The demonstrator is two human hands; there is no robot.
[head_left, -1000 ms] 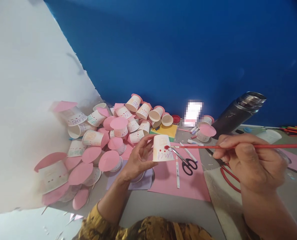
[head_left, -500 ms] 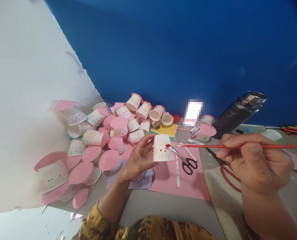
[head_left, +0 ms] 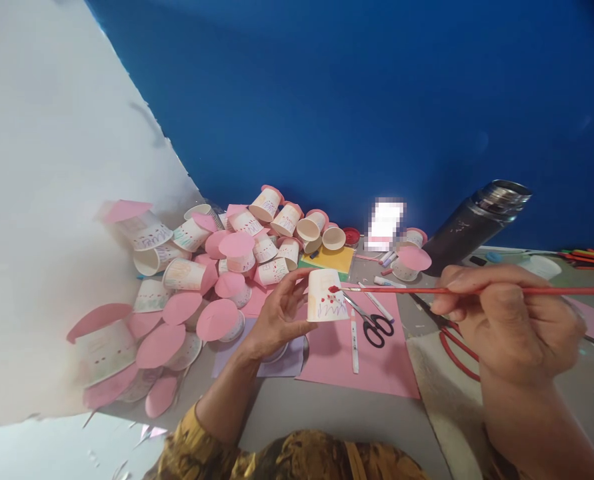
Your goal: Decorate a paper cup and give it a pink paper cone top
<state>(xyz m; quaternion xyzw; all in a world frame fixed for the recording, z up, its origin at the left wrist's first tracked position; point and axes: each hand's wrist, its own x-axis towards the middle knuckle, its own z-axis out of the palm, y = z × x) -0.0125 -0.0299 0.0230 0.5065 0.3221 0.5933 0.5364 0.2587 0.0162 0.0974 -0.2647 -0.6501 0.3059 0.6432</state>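
Note:
A white paper cup [head_left: 321, 308], upside down, is held between the thumb and fingers of my left hand [head_left: 277, 319]. Purple squiggles, faint yellow-orange drawing and several red dots mark its side. My right hand [head_left: 511, 327] grips a long red paintbrush [head_left: 407, 290], pointing left. Red paint covers its bristles, which are at the cup's side above the dots; whether they touch, I cannot tell. Beneath the cup and brush, black-handled scissors [head_left: 377, 330] and a white marker [head_left: 355, 347] lie on a pink paper sheet [head_left: 327, 363].
Many decorated cups with pink paper discs [head_left: 217, 320] are piled at left. A dark thermos [head_left: 467, 227] stands at right, near a red-handled pair of scissors [head_left: 459, 353]. A red paint lid or pot [head_left: 351, 236] sits at the back by a blue wall [head_left: 351, 100].
More red dots show on the cup's side than before. The brush tip has shifted slightly up and left, while both hands keep their holds.

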